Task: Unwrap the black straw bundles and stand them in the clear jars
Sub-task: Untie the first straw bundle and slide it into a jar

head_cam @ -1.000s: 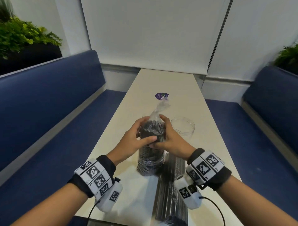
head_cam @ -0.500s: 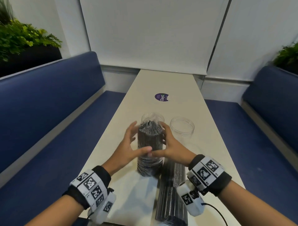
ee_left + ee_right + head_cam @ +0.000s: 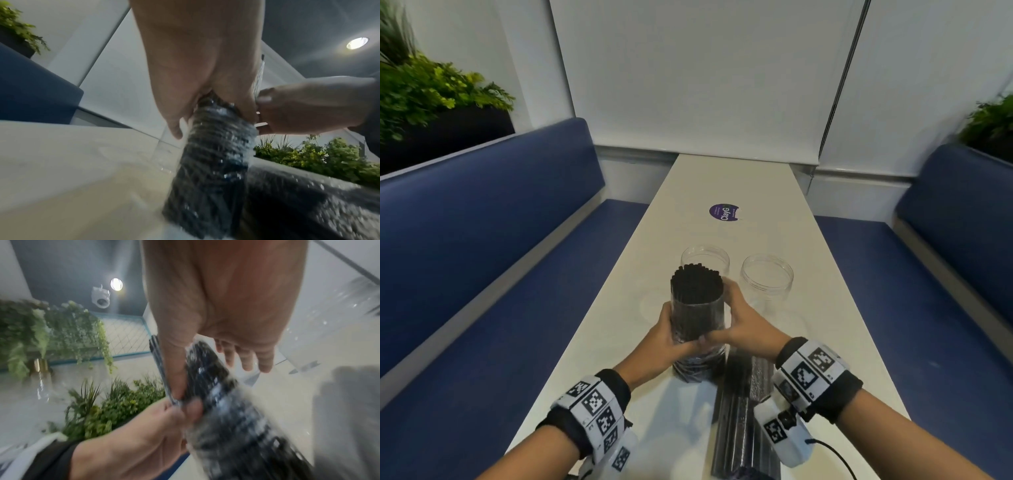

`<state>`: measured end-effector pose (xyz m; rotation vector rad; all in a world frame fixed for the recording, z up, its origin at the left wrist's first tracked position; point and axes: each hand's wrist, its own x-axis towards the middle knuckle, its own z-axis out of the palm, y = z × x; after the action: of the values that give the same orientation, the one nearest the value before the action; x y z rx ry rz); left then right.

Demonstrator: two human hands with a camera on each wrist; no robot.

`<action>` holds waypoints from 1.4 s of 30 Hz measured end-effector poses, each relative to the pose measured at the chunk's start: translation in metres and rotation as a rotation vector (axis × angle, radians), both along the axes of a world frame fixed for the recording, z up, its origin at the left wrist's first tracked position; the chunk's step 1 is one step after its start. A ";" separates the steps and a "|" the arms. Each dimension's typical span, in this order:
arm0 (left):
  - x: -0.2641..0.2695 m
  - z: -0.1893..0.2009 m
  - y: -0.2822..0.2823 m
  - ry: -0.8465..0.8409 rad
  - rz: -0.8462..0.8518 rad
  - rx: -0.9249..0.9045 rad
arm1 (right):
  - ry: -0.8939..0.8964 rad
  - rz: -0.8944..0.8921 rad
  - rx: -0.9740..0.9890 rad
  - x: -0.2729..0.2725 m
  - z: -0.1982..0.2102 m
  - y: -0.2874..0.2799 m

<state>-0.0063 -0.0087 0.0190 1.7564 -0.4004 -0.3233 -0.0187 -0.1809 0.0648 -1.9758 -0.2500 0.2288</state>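
A black straw bundle (image 3: 697,301) stands upright on the white table (image 3: 722,181), its clear plastic wrapper pushed down so the straw tips show bare at the top. My left hand (image 3: 671,329) grips the wrapped middle from the left, and my right hand (image 3: 743,329) grips it from the right, thumbs meeting in front. The wrist views show the bundle (image 3: 216,154) (image 3: 226,410) blurred between both hands. Two empty clear jars stand just behind it, one (image 3: 705,255) directly behind, the other (image 3: 767,281) to its right. A second wrapped bundle (image 3: 743,428) lies flat under my right wrist.
Blue bench seats (image 3: 517,308) run along both sides of the narrow table. A purple round sticker (image 3: 723,212) lies farther up the tabletop. Planters with green plants (image 3: 431,92) sit behind the bench backs.
The twisted wrapper top that stuck up above the bundle has been opened and drawn down. Both hands slid lower on the bundle, and the straw tips are now uncovered.
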 end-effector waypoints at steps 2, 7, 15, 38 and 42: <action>0.001 0.006 0.001 -0.013 -0.020 -0.015 | -0.005 0.003 0.125 0.003 0.007 -0.001; 0.006 -0.003 -0.003 -0.051 0.016 -0.022 | 0.009 -0.009 0.013 0.001 -0.005 0.006; 0.011 -0.028 0.000 0.069 -0.097 0.025 | 0.091 -0.026 -0.193 -0.002 -0.025 0.006; 0.069 0.091 0.001 -0.530 0.006 0.247 | 0.166 -0.139 0.261 0.041 0.105 -0.027; 0.085 0.119 -0.004 -0.438 0.024 0.169 | -0.003 -0.102 -0.037 0.055 0.109 -0.032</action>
<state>0.0790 -0.0132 0.1381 1.9966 -0.6793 0.0527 0.0359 -0.2131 0.1738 -2.0199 -0.1478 0.1661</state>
